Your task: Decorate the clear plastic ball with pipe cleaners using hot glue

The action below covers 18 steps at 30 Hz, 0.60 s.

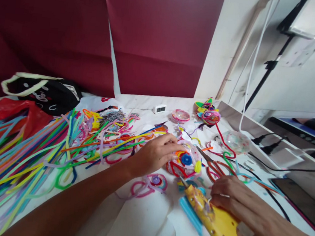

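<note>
My left hand grips the side of a round clear craft piece decorated with pink and red pipe cleaners, a blue coil and a yellow tuft. In my right hand is a yellow hot glue gun; its metal nozzle points at the near edge of the craft piece. Whether the nozzle touches it I cannot tell. Below the nozzle lie short light-blue pipe cleaners. A pair of scissors with orange handles rests just beyond my right hand. A pink and purple pipe-cleaner coil sits near my left wrist.
Bundles of coloured pipe cleaners cover the left side. At the back stand a black bag, a small white digital clock and a finished-looking colourful figure. A phone and black cables lie at right, beside a stand.
</note>
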Tool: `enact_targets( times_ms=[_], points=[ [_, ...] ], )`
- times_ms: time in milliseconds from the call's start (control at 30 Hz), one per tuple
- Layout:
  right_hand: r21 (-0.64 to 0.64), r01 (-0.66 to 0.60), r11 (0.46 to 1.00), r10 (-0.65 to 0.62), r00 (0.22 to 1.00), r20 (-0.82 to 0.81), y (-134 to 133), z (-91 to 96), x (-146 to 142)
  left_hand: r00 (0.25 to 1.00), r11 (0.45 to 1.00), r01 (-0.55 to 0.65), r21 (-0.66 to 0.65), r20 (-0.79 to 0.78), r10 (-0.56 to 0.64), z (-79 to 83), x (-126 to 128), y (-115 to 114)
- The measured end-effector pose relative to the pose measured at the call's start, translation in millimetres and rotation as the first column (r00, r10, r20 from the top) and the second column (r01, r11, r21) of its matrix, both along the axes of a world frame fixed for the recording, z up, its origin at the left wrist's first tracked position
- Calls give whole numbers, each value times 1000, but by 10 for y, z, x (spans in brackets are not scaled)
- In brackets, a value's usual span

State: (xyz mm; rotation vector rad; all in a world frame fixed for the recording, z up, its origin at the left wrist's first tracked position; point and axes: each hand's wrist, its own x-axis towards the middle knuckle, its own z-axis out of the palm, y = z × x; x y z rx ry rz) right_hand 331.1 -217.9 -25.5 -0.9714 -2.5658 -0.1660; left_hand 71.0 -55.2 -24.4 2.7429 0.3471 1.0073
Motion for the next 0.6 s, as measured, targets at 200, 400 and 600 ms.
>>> enact_targets(
  times_ms=[200, 400, 600],
  points=[
    [-206, 37, 978, -71, 984, -161, -1, 39, 22, 1000, 1000, -4, 30, -9, 4, -29, 3, 18],
    [-253, 99, 963, -165, 952, -258, -13, 47, 0, 1000, 998, -19, 59, -12, 20, -20, 8, 8],
    [-244, 60, 968, -141, 932, -333, 35, 53, -14, 999, 998, -22, 52, -30, 23, -3, -1, 6]
  ],
)
